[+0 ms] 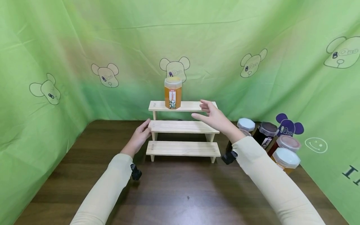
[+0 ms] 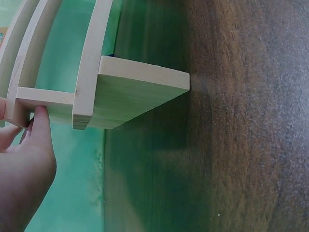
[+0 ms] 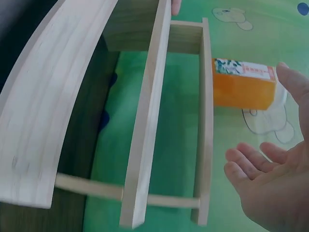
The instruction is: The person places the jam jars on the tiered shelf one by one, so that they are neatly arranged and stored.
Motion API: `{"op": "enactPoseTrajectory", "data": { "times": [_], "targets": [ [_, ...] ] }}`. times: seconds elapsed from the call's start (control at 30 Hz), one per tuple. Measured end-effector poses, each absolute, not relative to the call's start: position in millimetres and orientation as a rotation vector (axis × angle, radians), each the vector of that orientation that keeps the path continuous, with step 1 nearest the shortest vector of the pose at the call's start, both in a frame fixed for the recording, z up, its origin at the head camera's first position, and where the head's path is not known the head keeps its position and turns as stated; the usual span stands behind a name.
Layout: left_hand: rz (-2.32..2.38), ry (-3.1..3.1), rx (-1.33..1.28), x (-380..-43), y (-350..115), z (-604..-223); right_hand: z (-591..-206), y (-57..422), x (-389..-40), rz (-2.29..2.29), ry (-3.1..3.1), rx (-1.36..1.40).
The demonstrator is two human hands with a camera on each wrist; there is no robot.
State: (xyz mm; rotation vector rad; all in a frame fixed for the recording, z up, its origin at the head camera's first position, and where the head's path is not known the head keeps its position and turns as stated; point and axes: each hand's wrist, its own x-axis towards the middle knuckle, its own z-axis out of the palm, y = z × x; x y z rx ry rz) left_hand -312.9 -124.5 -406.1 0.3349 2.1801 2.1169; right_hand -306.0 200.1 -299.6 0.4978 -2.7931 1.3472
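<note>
A three-step wooden display stand [image 1: 182, 126] stands on the table. My left hand [image 1: 141, 135] grips the left end of its middle step, and the left wrist view shows the fingers [image 2: 42, 123] against the side piece there. A jar of orange contents [image 1: 172, 95] with a clear lid and a white-and-red label stands upright on the top step, left of centre. Near that step's right end, my right hand [image 1: 213, 117] is held up with fingers apart and nothing in it. In the right wrist view, the orange jar [image 3: 244, 89] is apart from the right hand [image 3: 275, 183].
Several lidded jars stand at the table's right side, among them a dark one [image 1: 264, 134], a red one [image 1: 285, 145] and a white-lidded one [image 1: 286, 159]. My right forearm partly covers them. A green printed cloth [image 1: 135, 40] hangs behind the brown table [image 1: 180, 193].
</note>
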Motion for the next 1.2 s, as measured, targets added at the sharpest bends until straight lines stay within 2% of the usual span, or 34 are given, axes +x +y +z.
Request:
{"op": "enactPoseTrajectory", "data": {
  "times": [1.2],
  "targets": [
    [2.154, 2.161, 0.334, -317, -124, -411, -311, 365, -200, 0.935, -2.939, 0.372]
  ]
}}
